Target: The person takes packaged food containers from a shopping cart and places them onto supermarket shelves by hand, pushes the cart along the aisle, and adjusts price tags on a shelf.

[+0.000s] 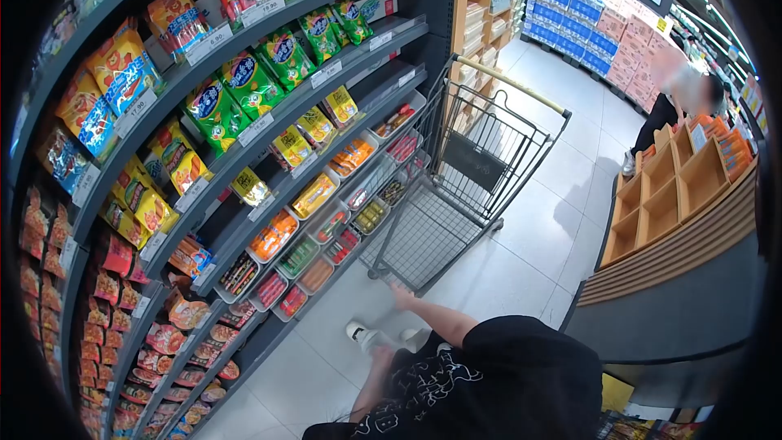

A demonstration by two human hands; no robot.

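Note:
My right hand (401, 297) reaches forward over the floor, near the lower end of a wire shopping cart (460, 232). Its fingers look stretched out, and nothing shows in them. Lower down, my left hand (380, 357) hangs in front of my black T-shirt (521, 375), close to my shoes. It is blurred, and I cannot make out its fingers. The cart stands beside the shelf end and its basket shows no goods. Left of both hands, clear trays of packaged sausages (316, 195) line the lower shelves.
Curved grey shelving (326, 85) fills the left, with green snack bags (285, 57) and yellow packets (151, 200). Wooden display bins (660, 195) stand at right. Behind them is another person (684, 90). Stacked blue-and-white packs (570, 12) stand at the back.

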